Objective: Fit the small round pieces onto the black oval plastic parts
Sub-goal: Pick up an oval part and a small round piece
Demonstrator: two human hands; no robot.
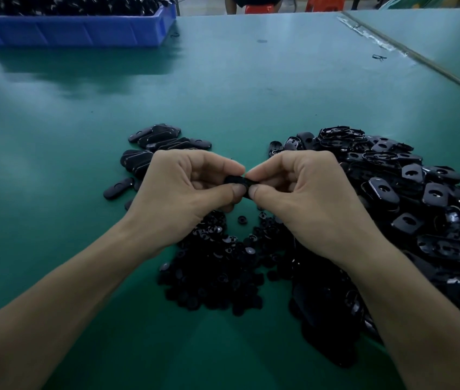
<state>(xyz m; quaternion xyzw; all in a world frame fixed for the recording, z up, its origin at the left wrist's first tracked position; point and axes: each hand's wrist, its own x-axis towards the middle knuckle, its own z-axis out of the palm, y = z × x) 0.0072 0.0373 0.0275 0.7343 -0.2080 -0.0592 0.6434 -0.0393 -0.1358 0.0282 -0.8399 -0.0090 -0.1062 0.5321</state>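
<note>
One black oval part (237, 180): left hand (186, 192) and right hand (302, 192) pinch its ends above the round-piece heap (217, 266), likely seating a piece.

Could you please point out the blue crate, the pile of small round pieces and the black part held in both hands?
blue crate (74, 32): head view, front wall.
pile of small round pieces (217, 277): head view, middle of heap.
held black part (236, 180): head view, its visible top edge.

A black oval part (239, 182) sits pinched between the left hand (184, 192) and right hand (303, 194), above a heap of small round pieces (217, 274).
</note>
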